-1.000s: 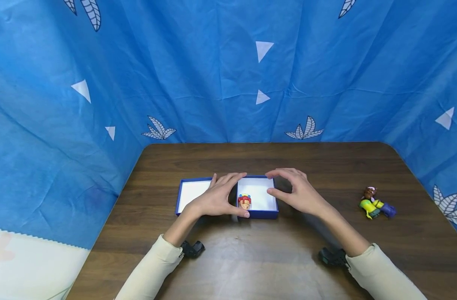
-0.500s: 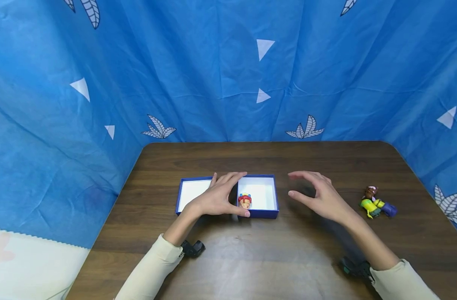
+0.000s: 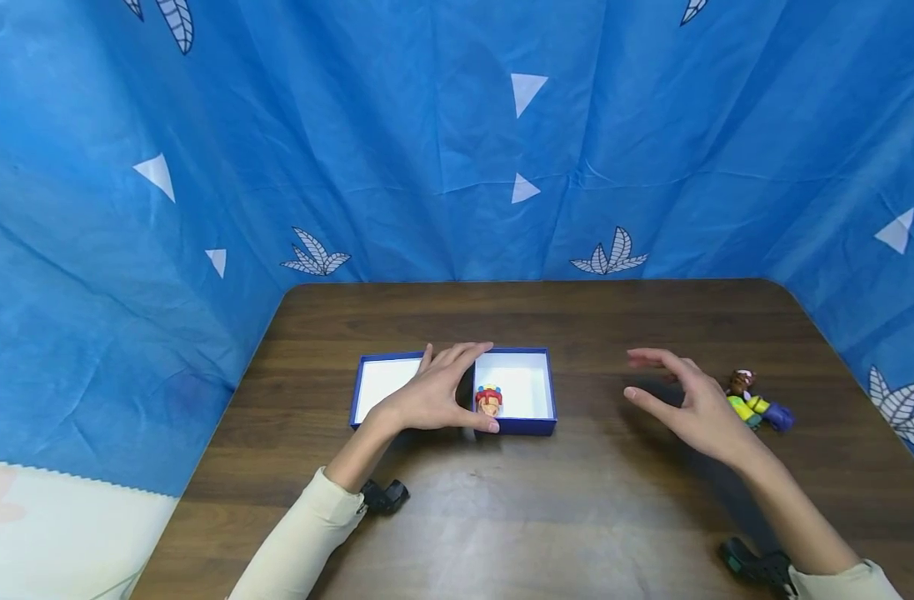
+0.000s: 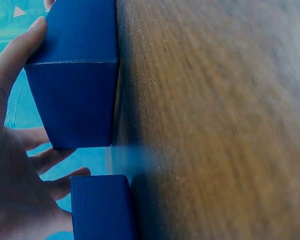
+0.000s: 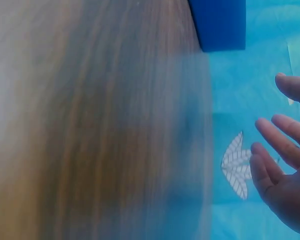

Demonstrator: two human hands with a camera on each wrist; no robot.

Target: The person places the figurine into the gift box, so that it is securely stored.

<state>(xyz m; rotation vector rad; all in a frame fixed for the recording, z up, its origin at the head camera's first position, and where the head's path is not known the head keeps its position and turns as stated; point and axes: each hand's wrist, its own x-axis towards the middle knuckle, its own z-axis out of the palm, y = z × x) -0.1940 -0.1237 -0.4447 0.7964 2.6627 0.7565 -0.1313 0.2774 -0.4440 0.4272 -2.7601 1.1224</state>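
Observation:
A blue box (image 3: 527, 426) with a white inside stands on the table, and a small toy figure (image 3: 490, 401) in red lies in its left front corner. My left hand (image 3: 427, 398) grips the left end of this box, thumb at the front wall and fingers towards the back. Left of it lies the box's blue-rimmed lid (image 3: 382, 387), white side up, partly hidden by the same hand. Away to the right my right hand (image 3: 700, 412) hovers over the table with nothing in it, fingers loosely bent and apart. Just beyond that hand lie toy figures (image 3: 764, 411) in yellow, green and purple, partly covered by it.
The brown wooden table (image 3: 546, 517) ends at a blue curtain (image 3: 442, 167) behind and on both sides. A white cloth (image 3: 59, 533) with a flower print hangs at the lower left. Black wrist cameras (image 3: 385, 497) sit under both forearms.
My right hand has moved right, from beside the box's right edge to near the toy figures. The left hand, the box and the figure inside have stayed in place.

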